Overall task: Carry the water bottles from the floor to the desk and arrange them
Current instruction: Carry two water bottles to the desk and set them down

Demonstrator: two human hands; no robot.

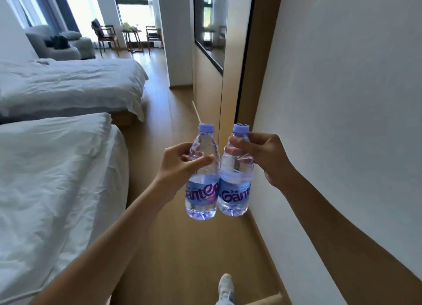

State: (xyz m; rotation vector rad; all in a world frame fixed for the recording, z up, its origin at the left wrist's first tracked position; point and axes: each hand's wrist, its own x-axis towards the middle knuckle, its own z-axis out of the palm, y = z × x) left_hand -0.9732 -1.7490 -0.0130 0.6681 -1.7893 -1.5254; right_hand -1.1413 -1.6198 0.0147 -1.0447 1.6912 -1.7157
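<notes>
I hold two clear water bottles with lilac caps and blue labels upright in front of me, side by side and touching. My left hand [182, 162] grips the left bottle [202, 186] around its upper body. My right hand [258, 154] grips the right bottle [235, 190] just under its cap. Both bottles hang over the wooden floor of a narrow aisle. No desk is in view.
Two beds with white bedding, the near bed [57, 179] and the far bed [68, 85], line the left. A white wall [342, 99] and a wood panel with a mirror [210, 26] run along the right. Chairs, a small table [133, 38] and a sofa [57, 44] stand far ahead by the windows. My shoe [226, 286] is on the floor below.
</notes>
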